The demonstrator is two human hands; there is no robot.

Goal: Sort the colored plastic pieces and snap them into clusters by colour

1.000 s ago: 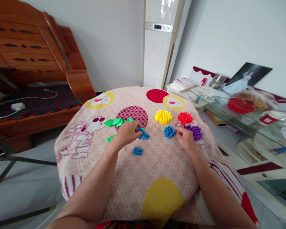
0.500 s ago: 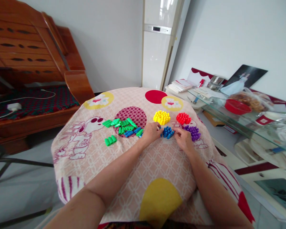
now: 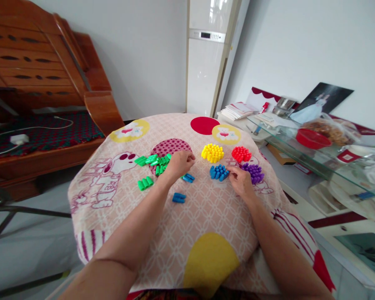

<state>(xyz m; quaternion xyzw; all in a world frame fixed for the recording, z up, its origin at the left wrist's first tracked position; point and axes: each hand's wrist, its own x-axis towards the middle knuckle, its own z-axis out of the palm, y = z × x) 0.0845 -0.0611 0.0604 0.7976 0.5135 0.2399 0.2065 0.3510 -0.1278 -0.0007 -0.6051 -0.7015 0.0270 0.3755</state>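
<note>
My left hand (image 3: 178, 163) is over the right side of a loose group of green ridged plastic pieces (image 3: 159, 161), its fingers loosely bent and apart with nothing visible in them. My right hand (image 3: 241, 180) lies at the right edge of a cluster of blue plastic pieces (image 3: 218, 172). Its thumb and index fingertips pinch together at that edge. Loose blue pieces lie near my left wrist (image 3: 188, 178) and closer to me beside the forearm, where one blue piece (image 3: 179, 198) shows. My left hand and forearm hide part of the green group.
Clusters of yellow pieces (image 3: 212, 153), red pieces (image 3: 241, 153) and purple pieces (image 3: 253, 173) surround the blue one. A separate green piece (image 3: 145, 183) lies at left. A patterned cloth (image 3: 218, 212) covers the round table. A cluttered glass shelf (image 3: 337, 166) stands right, a wooden bench (image 3: 34, 79) left.
My left hand has moved left from the blue cluster to the green pieces. My right hand stays at the blue cluster. A blue piece formerly behind my left forearm now shows.
</note>
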